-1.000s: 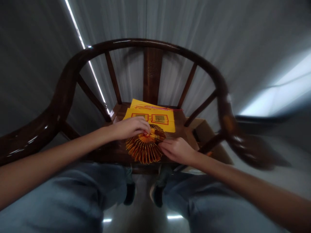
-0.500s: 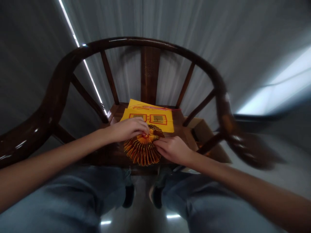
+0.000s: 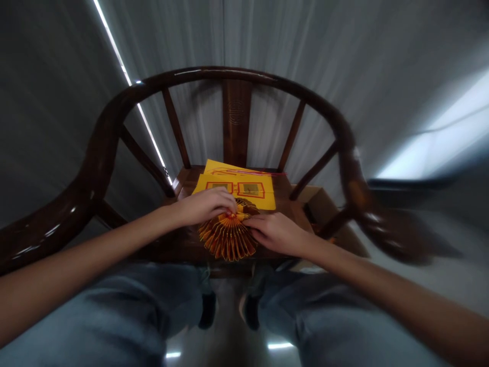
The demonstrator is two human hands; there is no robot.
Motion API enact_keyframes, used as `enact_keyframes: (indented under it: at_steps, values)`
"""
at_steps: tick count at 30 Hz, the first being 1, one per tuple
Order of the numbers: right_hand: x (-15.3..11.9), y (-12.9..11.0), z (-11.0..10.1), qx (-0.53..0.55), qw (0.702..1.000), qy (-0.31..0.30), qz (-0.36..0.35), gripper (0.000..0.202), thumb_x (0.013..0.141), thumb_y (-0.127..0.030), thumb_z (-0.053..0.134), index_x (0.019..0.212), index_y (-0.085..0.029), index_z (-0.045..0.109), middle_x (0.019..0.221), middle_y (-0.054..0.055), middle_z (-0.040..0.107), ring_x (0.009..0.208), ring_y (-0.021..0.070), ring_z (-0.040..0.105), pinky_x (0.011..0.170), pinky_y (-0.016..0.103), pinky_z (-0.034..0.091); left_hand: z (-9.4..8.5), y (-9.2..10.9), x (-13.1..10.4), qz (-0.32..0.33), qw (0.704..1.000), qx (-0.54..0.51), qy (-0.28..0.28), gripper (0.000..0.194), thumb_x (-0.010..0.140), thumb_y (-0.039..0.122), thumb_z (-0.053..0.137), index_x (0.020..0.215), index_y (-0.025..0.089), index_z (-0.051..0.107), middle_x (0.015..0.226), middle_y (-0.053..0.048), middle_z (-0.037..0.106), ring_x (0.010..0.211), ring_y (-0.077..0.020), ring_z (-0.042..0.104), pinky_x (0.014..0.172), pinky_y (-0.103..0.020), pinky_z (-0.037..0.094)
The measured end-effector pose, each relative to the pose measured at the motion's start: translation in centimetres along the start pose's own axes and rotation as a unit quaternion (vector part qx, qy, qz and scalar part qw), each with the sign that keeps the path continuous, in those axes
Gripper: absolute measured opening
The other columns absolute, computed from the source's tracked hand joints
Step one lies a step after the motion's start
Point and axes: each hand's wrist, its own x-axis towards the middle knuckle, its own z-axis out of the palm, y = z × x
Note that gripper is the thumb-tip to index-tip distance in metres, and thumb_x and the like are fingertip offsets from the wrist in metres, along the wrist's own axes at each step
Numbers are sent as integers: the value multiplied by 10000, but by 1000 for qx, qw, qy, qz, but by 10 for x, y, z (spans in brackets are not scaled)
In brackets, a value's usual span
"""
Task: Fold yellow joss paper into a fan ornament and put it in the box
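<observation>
A pleated fan-shaped rosette of orange-gold folded paper (image 3: pixel 229 239) is spread near the front of the wooden chair seat. My left hand (image 3: pixel 208 204) comes over it from the left, its fingers closed on the red centre of the folds. At the rosette's right side, my right hand (image 3: pixel 277 232) pinches the edge of the pleats between thumb and fingers. Just behind lie yellow paper sheets (image 3: pixel 267 201) printed with red frames around gold squares. Thin pinkish-red strips (image 3: pixel 244 172) rest across the back of these sheets. My fingers hide parts of the rosette.
A dark wooden chair (image 3: pixel 237 74) curves around the seat with its backrest and arms. To the right, below the seat, stands an open cardboard box (image 3: pixel 323 209). Grey corrugated wall (image 3: pixel 198 30) rises behind the chair. My knees are at the front edge.
The view has shifted slightly, so the chair sits a little lower in the picture. Both hands stay on the pleated paper rosette, with only small finger movements.
</observation>
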Motion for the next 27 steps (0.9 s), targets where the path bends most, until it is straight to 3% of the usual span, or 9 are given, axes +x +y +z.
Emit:
enact_keyframes:
  at_steps: [9,18,27]
  values:
    - [-2,4,15,101,993,65,-16,403,921,-131,490,1301,-225,586,1166,60,700,974,176,675,848,299,508,2,-1,-1,1,1000,-9,5,217,925,137,517,974,221,711,1017,-53,717,990,-184,585,905,-336,445]
    - [7,6,12,125,990,64,4,236,925,-148,540,1074,-204,714,1006,53,744,868,160,682,779,254,492,1,2,-1,2,1000,-11,-1,219,917,108,520,958,214,706,1017,-52,710,984,-184,579,901,-321,431]
    - [11,1,9,92,994,59,17,225,905,-131,554,1031,-213,722,986,44,752,864,167,690,750,250,481,2,0,-2,-1,1000,6,0,215,934,130,503,966,221,695,1016,-41,707,986,-180,571,896,-327,434]
